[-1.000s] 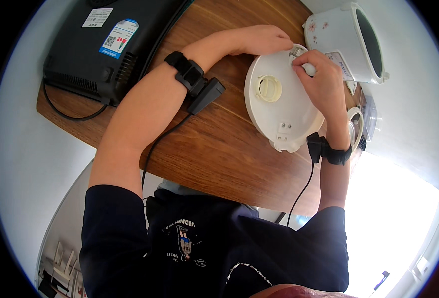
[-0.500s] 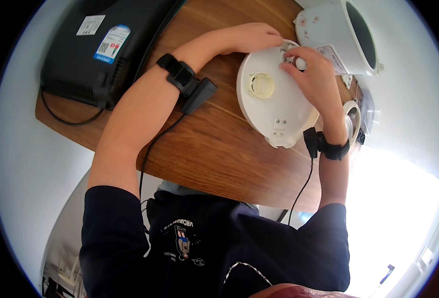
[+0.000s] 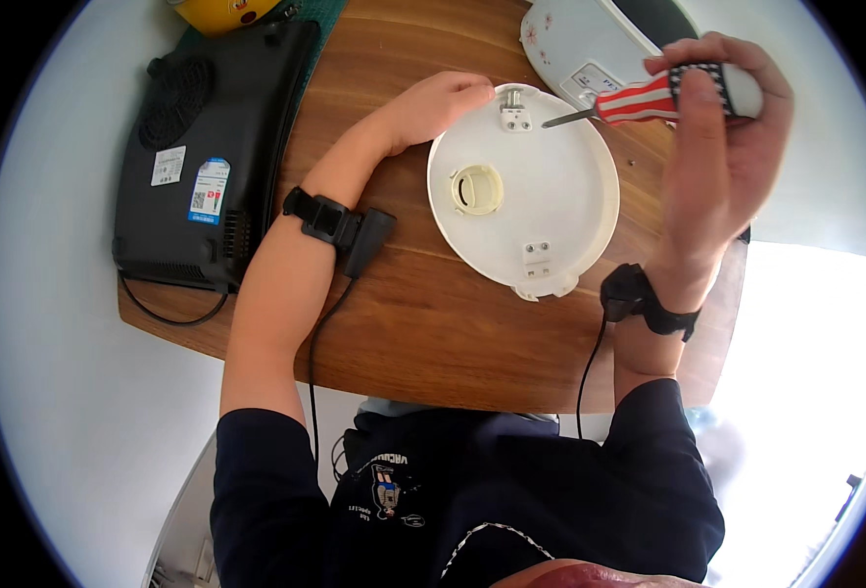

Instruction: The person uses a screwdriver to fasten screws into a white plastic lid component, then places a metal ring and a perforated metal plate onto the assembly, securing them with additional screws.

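Note:
A white round appliance lid [image 3: 551, 216] lies with its inner side up on the wooden table. It has a cream round cap [image 3: 477, 189], an upper hinge bracket [image 3: 515, 118] with screws, and a lower bracket [image 3: 537, 260]. My left hand [image 3: 438, 110] is closed on its upper left rim, its fingertips partly hidden. My right hand [image 3: 722, 147] grips a screwdriver [image 3: 639, 101] by its striped, starred handle. The shaft points left, its tip near the upper bracket and apart from it.
A white rice cooker body [image 3: 580, 49] with pink flowers stands at the back right. On the left sits a black appliance [image 3: 217, 127] with a vent and a cord. Behind it is a yellow object [image 3: 222, 12]. A small dark piece [image 3: 632, 163] lies right of the lid.
My right hand has moved from the upper bracket up and right, and the screwdriver now shows fully. My left hand still touches the lid's rim. The head view has shifted.

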The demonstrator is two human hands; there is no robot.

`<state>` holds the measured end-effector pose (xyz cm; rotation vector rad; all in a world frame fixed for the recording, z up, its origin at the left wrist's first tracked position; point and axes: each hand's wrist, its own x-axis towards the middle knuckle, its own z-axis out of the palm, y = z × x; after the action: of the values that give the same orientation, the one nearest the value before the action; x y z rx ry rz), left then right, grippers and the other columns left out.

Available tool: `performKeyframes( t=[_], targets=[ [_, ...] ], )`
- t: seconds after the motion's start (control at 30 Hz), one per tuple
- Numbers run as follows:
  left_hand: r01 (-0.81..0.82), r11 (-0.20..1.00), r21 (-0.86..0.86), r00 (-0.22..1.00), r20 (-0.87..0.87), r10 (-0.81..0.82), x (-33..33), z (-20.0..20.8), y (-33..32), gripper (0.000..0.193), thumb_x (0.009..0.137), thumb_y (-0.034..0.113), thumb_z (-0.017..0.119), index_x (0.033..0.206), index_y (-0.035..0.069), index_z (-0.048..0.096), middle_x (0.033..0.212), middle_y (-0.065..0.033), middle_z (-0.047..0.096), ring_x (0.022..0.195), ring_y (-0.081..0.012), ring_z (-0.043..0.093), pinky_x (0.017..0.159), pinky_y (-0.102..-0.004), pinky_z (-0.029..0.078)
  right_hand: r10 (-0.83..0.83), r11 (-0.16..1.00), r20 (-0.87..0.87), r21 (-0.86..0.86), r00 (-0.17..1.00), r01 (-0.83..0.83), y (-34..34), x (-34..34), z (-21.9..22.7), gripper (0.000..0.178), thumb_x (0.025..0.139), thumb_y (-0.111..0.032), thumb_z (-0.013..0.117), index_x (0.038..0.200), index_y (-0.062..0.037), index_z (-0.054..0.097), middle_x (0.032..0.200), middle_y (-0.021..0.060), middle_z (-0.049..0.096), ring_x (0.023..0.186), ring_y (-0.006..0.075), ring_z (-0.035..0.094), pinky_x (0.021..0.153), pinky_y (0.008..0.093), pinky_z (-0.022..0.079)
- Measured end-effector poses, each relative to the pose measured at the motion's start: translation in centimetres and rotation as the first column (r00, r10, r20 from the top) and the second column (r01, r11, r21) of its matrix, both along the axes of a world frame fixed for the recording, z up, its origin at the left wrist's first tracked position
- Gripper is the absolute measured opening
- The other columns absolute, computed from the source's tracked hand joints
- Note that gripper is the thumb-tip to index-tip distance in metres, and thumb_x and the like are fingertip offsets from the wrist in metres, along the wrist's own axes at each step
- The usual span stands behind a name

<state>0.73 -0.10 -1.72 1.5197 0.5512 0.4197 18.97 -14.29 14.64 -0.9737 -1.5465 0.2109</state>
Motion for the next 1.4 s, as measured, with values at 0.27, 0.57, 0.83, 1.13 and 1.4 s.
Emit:
performKeyframes(
  t=[0.27,0.57,0.83,1.13,1.4],
  targets=[
    [-0.023,1.000,-0.017,0.999,-0.041,0.023,-0.3,0.0,-0.3,0.038,0.107,0.035,0.051,0.115,0.003,0.069,0.099,0.0008,0.068,0.089,-0.0069,0.060,0.079,-0.0250,0.049,0.163,0.984,-0.292,-0.023,0.942,-0.177,2.4,-1.8,-3.0,0.024,0.101,-0.003,0.060,0.123,0.0013,0.050,0.097,0.0087,0.062,0.083,0.0109,0.061,0.074,0.0237,0.052],
    [-0.072,0.997,0.005,0.996,-0.048,0.072,-0.3,0.8,-0.9,0.040,0.106,0.037,0.052,0.116,0.003,0.070,0.102,-0.0016,0.071,0.092,-0.0094,0.063,0.082,-0.0271,0.050,0.263,0.963,-0.083,-0.035,0.961,-0.267,3.2,0.1,-3.9,0.029,0.102,-0.002,0.059,0.127,-0.0013,0.046,0.105,0.0057,0.056,0.083,0.0068,0.051,0.071,0.0201,0.048],
    [-0.115,0.993,0.012,0.993,-0.028,0.116,-0.1,0.6,-1.2,0.040,0.106,0.038,0.052,0.112,0.003,0.070,0.099,-0.0001,0.070,0.090,-0.0086,0.061,0.080,-0.0268,0.049,0.261,0.965,0.021,-0.033,0.965,-0.261,3.0,0.2,-3.9,0.029,0.101,-0.001,0.059,0.127,-0.0017,0.047,0.107,0.0059,0.055,0.087,0.0072,0.050,0.075,0.0202,0.046],
    [-0.089,0.995,0.035,0.996,-0.011,0.089,-0.1,0.1,-1.0,0.041,0.106,0.038,0.051,0.110,0.002,0.070,0.097,0.0001,0.069,0.088,-0.0082,0.061,0.079,-0.0264,0.049,0.242,0.969,0.219,-0.111,0.945,-0.223,2.3,0.1,-2.2,0.048,0.094,0.005,0.062,0.139,0.0010,0.045,0.113,0.0091,0.053,0.099,0.0139,0.052,0.081,0.0244,0.046],
    [-0.084,0.996,0.025,0.995,-0.051,0.085,-0.2,-0.1,-0.6,0.040,0.107,0.036,0.053,0.126,0.003,0.067,0.110,-0.0020,0.071,0.096,-0.0087,0.064,0.084,-0.0260,0.052,0.148,0.978,0.459,0.066,0.876,-0.200,3.9,1.5,-2.4,0.051,0.092,0.008,0.052,0.143,0.0011,0.052,0.120,0.0130,0.057,0.096,0.0170,0.055,0.080,0.0278,0.048]
  ],
)
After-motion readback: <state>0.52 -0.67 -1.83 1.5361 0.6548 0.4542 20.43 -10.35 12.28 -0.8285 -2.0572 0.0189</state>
